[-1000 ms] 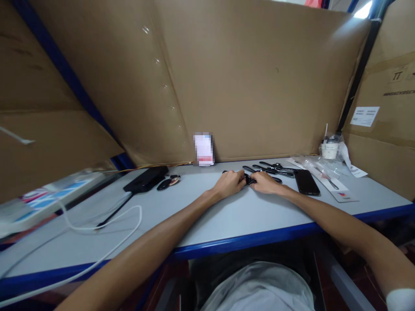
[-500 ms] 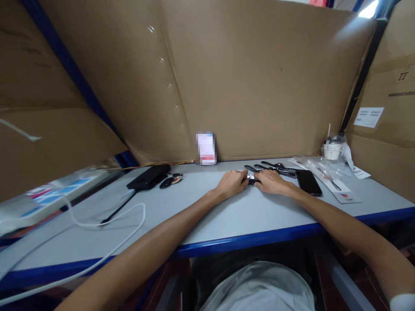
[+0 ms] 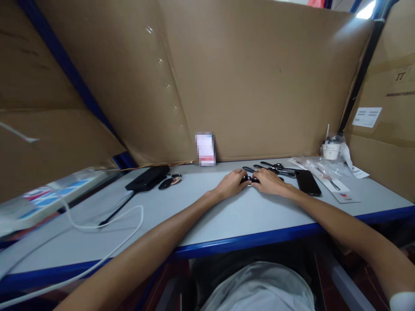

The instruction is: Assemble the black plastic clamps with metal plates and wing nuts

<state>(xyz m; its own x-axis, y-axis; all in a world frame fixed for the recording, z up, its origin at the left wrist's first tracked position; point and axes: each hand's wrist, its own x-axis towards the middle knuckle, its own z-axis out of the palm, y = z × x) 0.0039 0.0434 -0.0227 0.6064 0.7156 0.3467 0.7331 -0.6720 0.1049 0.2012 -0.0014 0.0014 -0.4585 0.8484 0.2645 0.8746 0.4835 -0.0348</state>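
The left hand (image 3: pixel 231 183) and right hand (image 3: pixel 269 181) pinch a black two-handled tool (image 3: pixel 249 182) from opposite sides, nearer than similar black tools (image 3: pixel 285 172) on the grey tabletop (image 3: pixel 233 220). A black smartphone (image 3: pixel 308 182) lies to their right

matt cardboard wall (image 3: pixel 259 86), smooth tabletop (image 3: pixel 233 220), glossy phone (image 3: pixel 308 183), held piece (image 3: pixel 249 181) shiny, perhaps metal

A blue-edged grey table (image 3: pixel 207 220) bears a black box (image 3: pixel 147 178), oval fob (image 3: pixel 166 183), slender black tools (image 3: pixel 279 171), dark phone (image 3: pixel 308 183) and clear packaging (image 3: pixel 337 168).

Workshop-like booth: grey blue-edged worktable (image 3: pixel 207 216), blue metal post (image 3: pixel 69 71), cardboard walls (image 3: pixel 246 82)
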